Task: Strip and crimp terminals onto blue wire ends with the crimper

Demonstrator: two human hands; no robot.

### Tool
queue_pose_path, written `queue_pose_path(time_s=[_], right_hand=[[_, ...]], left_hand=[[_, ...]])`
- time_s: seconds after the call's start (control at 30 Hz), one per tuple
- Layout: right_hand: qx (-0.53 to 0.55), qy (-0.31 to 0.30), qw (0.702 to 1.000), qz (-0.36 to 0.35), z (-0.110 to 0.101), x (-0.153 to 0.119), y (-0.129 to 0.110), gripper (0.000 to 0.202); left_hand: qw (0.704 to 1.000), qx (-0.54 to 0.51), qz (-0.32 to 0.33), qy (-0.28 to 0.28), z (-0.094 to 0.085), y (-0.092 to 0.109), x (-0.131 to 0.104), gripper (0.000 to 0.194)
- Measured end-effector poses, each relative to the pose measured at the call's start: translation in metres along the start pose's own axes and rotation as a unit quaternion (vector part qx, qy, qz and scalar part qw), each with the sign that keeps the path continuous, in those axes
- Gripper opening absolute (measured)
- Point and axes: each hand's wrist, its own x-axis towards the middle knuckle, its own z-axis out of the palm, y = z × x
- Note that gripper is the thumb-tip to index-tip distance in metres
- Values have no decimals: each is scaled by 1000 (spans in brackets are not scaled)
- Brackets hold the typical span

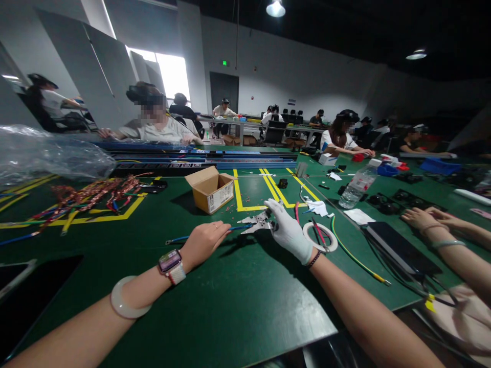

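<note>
My left hand (205,242), bare and wearing a watch, pinches a blue cable (184,238). One end of the cable sticks out to the left, and the other reaches between the jaws of a metal wire tool (258,223). My right hand (288,231), in a white glove, is closed on that tool, whose handles are hidden by the glove. The tool's jaws look apart and point left over the green table. Just right of the glove lies a white tape roll (329,238) with a red piece across it.
An open cardboard box (215,197) stands beyond my hands. Copper-ended wires (95,197) lie left. A water bottle (359,184), a green-yellow cable (356,259) and a black device (402,249) are right. Another person's hands (425,220) rest at the right.
</note>
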Motion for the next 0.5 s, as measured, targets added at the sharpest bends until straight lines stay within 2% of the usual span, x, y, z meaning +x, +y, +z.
queue_pose_path(time_s=[0.3,0.5], right_hand=[[-94,-10,996,-5,9,-1,1,82],[-124,-5,991,-53,11,2,-1,79]], left_hand=[[1000,-11,5,13,1,1,-1,37],[1000,-14,5,9,1,0,-1,38]])
